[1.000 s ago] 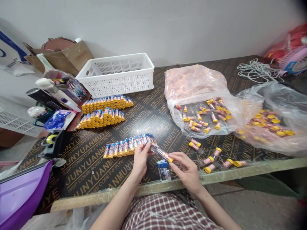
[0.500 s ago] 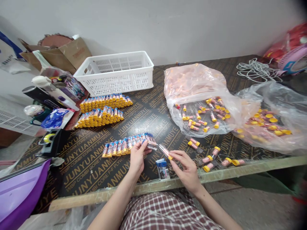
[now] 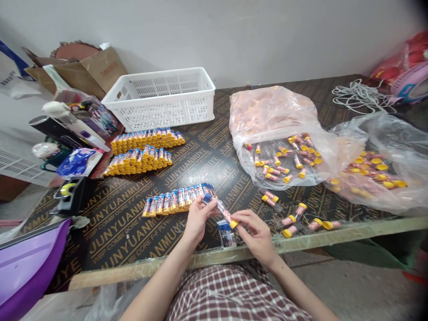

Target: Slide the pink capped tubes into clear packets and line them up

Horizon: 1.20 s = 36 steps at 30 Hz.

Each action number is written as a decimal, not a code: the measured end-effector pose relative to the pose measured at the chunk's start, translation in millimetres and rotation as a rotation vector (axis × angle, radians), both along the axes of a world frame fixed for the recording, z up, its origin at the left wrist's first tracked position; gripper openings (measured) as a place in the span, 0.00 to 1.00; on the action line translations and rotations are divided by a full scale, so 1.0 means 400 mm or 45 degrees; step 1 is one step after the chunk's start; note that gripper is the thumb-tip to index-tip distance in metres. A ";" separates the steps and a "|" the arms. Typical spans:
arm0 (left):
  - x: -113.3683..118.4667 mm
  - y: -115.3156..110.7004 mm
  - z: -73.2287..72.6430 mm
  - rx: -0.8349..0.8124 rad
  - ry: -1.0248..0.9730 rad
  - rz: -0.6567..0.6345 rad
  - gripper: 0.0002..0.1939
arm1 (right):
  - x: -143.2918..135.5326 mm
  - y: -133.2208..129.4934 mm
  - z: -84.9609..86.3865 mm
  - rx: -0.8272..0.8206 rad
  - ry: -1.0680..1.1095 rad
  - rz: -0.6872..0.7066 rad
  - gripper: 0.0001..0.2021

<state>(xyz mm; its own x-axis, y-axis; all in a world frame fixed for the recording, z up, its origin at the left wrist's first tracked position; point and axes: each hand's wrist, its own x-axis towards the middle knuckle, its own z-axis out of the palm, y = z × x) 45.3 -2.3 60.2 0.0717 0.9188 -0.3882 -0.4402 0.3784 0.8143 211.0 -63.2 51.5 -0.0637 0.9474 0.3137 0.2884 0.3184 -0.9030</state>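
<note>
My left hand [image 3: 197, 218] and my right hand [image 3: 256, 232] hold one small clear tube [image 3: 222, 210] between them above the table's front edge. The tube has a yellow cap at the right-hand end and a blue printed sleeve at the left-hand end. Just behind my left hand lies a row of sleeved tubes [image 3: 179, 199]. A small stack of blue sleeves [image 3: 226, 234] lies on the table between my hands. Loose yellow-capped tubes [image 3: 294, 220] lie to the right of my right hand.
Two more rows of finished tubes [image 3: 143, 149] lie before a white slotted basket [image 3: 160, 99]. Two clear bags [image 3: 277, 133] [image 3: 377, 165] of capped tubes sit at right. A tape dispenser [image 3: 72, 194], clutter and a cardboard box [image 3: 83, 71] are at left; a purple bin [image 3: 23, 267] is at the near left.
The tube and the sleeve were apart half a second ago; now the blue sleeve sits on the tube's left end and my hands have closed together.
</note>
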 end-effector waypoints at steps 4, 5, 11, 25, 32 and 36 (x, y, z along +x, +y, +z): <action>0.007 -0.006 0.010 -0.039 -0.054 -0.074 0.24 | 0.004 0.006 -0.001 -0.012 -0.020 0.040 0.12; 0.009 -0.009 0.013 -0.047 -0.063 -0.103 0.24 | 0.005 0.007 -0.003 0.000 -0.040 0.026 0.14; 0.027 -0.041 0.024 -0.042 -0.054 -0.438 0.20 | 0.010 0.020 -0.012 0.111 -0.182 -0.038 0.36; 0.044 -0.070 0.021 -0.066 -0.041 -0.646 0.16 | 0.019 0.015 -0.019 0.046 0.030 0.213 0.41; 0.046 -0.071 0.023 -0.068 -0.045 -0.649 0.16 | 0.010 0.012 -0.024 0.050 0.107 0.173 0.41; 0.046 -0.071 0.025 -0.068 -0.043 -0.644 0.17 | 0.010 0.010 -0.028 0.045 0.123 0.170 0.42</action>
<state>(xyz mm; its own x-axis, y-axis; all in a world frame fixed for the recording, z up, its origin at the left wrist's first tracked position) 63.6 -30.7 70.3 0.5157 0.7447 -0.4236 -0.2172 0.5919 0.7762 215.0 -59.1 40.4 -0.1560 0.9208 0.3574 0.1538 0.3800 -0.9121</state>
